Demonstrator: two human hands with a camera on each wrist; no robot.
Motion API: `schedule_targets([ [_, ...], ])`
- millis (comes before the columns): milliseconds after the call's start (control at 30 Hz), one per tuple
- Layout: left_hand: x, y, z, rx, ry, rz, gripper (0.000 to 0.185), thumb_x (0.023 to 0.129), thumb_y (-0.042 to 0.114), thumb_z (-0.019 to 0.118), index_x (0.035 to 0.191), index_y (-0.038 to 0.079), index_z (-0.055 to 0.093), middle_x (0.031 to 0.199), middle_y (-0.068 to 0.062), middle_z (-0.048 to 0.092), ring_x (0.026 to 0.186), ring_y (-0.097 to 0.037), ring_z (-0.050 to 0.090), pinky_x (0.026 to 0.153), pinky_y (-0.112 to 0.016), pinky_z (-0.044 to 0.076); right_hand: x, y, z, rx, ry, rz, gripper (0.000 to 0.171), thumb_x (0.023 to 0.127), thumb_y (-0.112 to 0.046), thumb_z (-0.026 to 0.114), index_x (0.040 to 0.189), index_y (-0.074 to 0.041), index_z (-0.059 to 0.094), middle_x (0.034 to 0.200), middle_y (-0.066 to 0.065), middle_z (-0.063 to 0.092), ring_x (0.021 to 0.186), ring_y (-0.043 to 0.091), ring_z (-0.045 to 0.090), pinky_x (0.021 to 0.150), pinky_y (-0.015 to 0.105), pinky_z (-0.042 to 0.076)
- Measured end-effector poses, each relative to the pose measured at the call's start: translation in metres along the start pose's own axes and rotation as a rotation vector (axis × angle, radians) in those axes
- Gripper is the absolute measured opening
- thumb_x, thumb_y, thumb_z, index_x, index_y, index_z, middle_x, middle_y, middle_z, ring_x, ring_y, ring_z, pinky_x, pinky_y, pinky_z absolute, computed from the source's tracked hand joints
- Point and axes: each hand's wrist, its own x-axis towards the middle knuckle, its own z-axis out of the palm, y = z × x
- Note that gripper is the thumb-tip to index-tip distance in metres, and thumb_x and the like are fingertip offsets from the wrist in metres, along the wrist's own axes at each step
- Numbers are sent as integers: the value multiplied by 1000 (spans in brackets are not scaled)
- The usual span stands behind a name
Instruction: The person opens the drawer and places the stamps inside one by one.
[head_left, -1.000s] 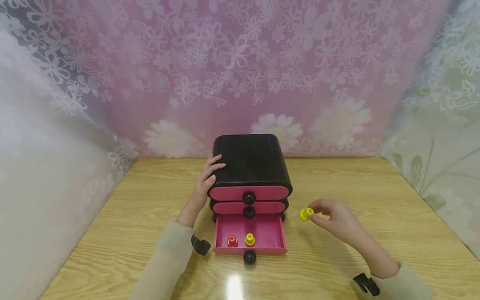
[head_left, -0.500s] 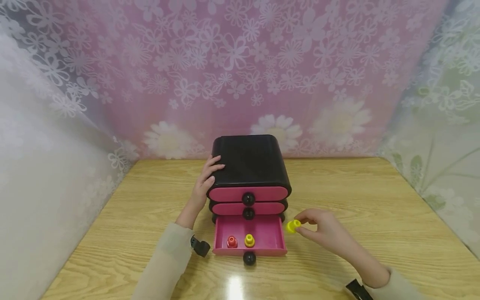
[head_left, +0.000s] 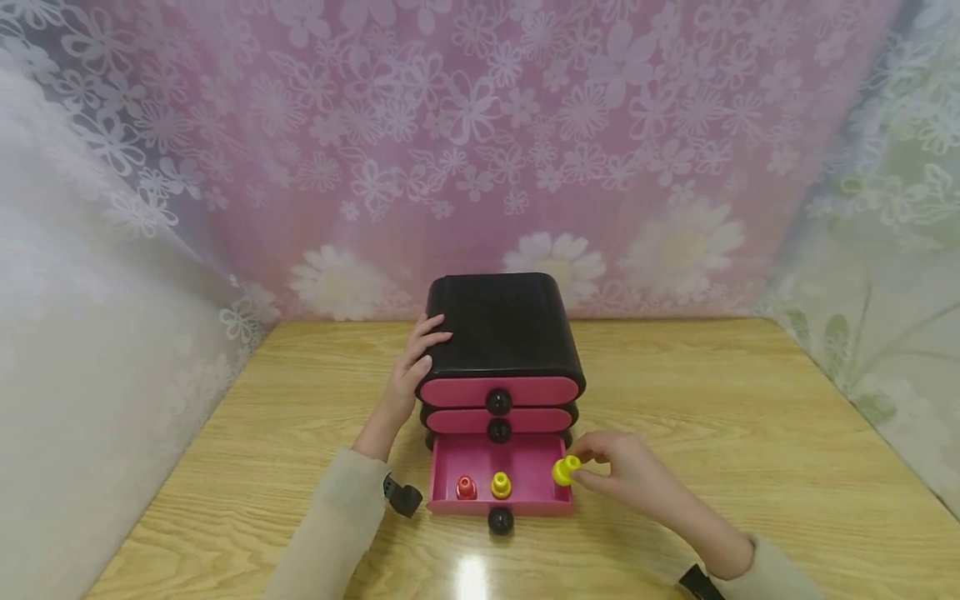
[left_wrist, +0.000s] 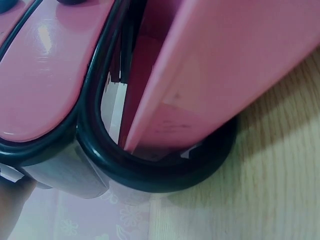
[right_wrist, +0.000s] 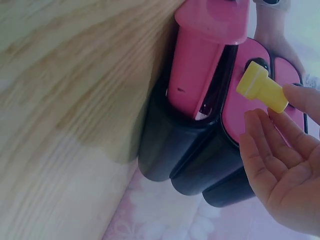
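Observation:
A black drawer cabinet (head_left: 498, 325) with pink fronts stands on the table, its bottom drawer (head_left: 536, 467) pulled out. My left hand (head_left: 408, 367) rests against the cabinet's left side, fingertips over the top edge. My right hand (head_left: 630, 475) pinches a small yellow stamp (head_left: 564, 471) between thumb and fingertips, at the drawer's right wall in the head view. The right wrist view shows this yellow stamp (right_wrist: 262, 86) tilted, wider end away from the hand. Inside the drawer, a red stamp (head_left: 466, 487) and another yellow stamp (head_left: 501, 485) stand upright near the front.
Round black knobs (head_left: 500, 521) stick out from the drawer fronts. The upper two drawers are closed. Wood-grain table (head_left: 712, 400) extends on both sides of the cabinet, and a pink flowered cloth (head_left: 480, 150) hangs behind it.
My right hand has carried the yellow stamp leftward and nearer to me, from beside the cabinet to the drawer's right wall. The left hand stays on the cabinet.

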Motion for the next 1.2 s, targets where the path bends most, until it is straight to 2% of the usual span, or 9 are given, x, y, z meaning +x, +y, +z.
schedule_targets([
  [133,1,14,5,9,2,-3,38,82,-6,28,115,-13,44,135,-31,23,130,-39,-2,100,-55,2,3,-1,3,-7,-19,8,12,76,-15,67,87,-12,65,82,-10,60,73,11,56,65,32,48],
  [300,3,21,7,16,2,-8,38,81,-6,27,114,-15,42,133,-34,21,130,-39,-2,100,-55,3,7,-4,5,-7,-22,1,12,75,-14,67,87,-11,65,80,-9,61,74,14,58,65,32,48],
  [367,3,18,5,9,4,-2,39,81,-8,27,115,-12,45,133,-34,21,130,-40,-3,100,-55,2,8,-5,6,3,-26,-3,12,75,-14,67,87,-10,65,80,-9,61,74,16,59,65,33,49],
  [467,2,10,3,-3,7,3,43,82,-5,28,117,1,52,135,-30,23,130,-39,-3,100,-54,2,10,-5,7,12,-28,-2,13,75,-14,67,87,-9,65,80,-8,61,74,16,59,65,33,49],
  [567,1,1,0,-13,0,6,42,85,3,31,119,14,54,137,-25,24,130,-38,-3,101,-53,1,11,-6,7,8,-33,7,13,75,-13,67,87,-9,65,80,-7,61,74,16,59,65,33,49],
  [667,0,-6,-2,-15,-4,18,38,88,13,34,120,18,53,138,-23,25,131,-36,-3,101,-53,0,12,-6,8,2,-38,6,12,75,-13,68,86,-9,65,80,-8,61,74,16,59,65,32,49],
  [867,-2,-9,-1,-19,-4,15,37,88,18,35,120,14,54,138,-22,25,131,-35,-3,100,-54,0,14,-6,11,13,-60,15,11,74,-12,68,85,-11,65,78,-9,60,73,12,59,65,32,49],
  [1100,0,7,3,1,3,-18,39,84,-1,29,118,-8,46,137,-26,23,132,-30,-1,101,-53,2,17,-6,14,2,-64,-7,11,73,-10,69,84,-10,65,77,-8,60,71,12,57,64,29,49],
  [1200,1,13,5,5,5,-16,39,82,-5,27,116,-12,45,135,-30,23,132,-32,-1,100,-54,2,17,-6,15,-1,-72,-4,12,72,-9,69,84,-10,65,76,-8,59,70,12,56,63,27,48],
])
